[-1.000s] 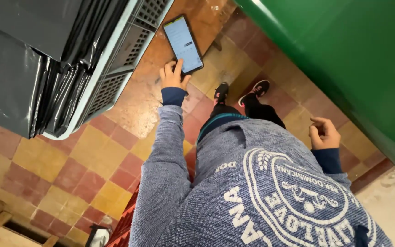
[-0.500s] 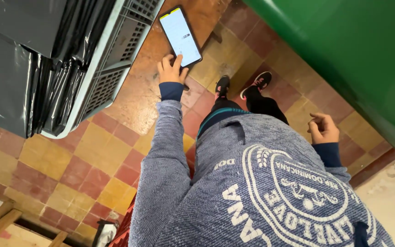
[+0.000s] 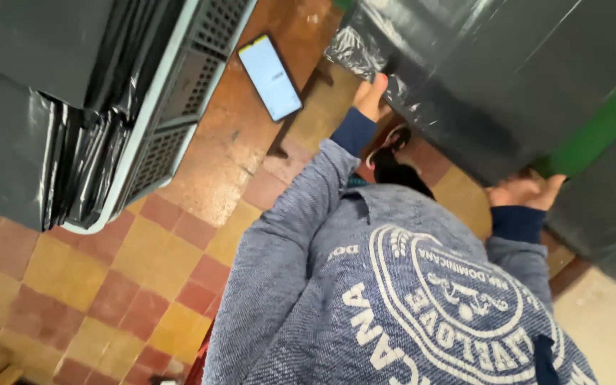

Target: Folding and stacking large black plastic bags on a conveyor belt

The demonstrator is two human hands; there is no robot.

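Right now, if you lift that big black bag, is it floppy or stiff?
Probably floppy: the black bag crumples into wrinkles where the left hand grips it. Likely slippery too, since its film looks glossy. It seems bulky, as the right hand meets its far edge.

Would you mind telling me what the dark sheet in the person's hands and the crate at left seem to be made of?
Sheet: apparently thin plastic film, glossy black; it crinkles and glints. Crate: likely rigid moulded plastic, pale blue-grey, with perforated grid walls.
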